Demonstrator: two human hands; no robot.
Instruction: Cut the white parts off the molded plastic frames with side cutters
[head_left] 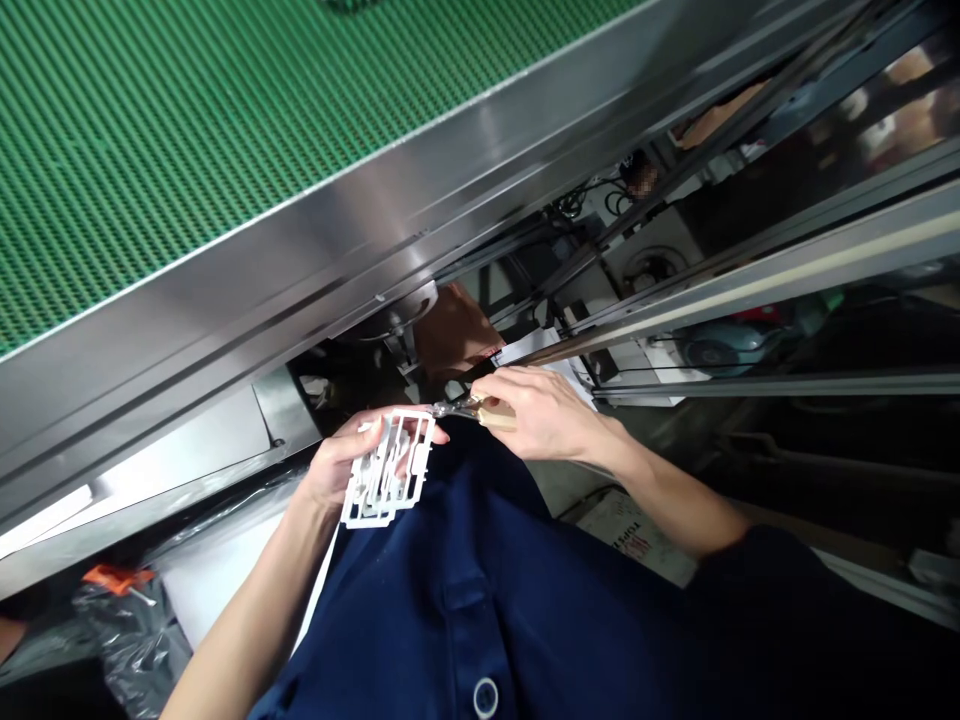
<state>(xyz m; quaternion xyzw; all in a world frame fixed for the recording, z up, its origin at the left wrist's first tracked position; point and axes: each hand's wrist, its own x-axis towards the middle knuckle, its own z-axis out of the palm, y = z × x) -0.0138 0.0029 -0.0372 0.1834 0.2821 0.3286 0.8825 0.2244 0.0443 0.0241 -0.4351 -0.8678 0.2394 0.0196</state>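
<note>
1. Your left hand [339, 458] grips a white plastic frame [384, 472], thumb on top, fingers beneath. The frame is in the air before your torso, below the near edge of the green conveyor [262, 130].
2. Its long axis slants from that edge toward your body.
3. Your right hand [551, 415], closed around the pliers [471, 408], lies to the frame's right.
4. The pliers point left, crosswise, tips at the frame's far right corner; whether they touch, you cannot tell.
</note>
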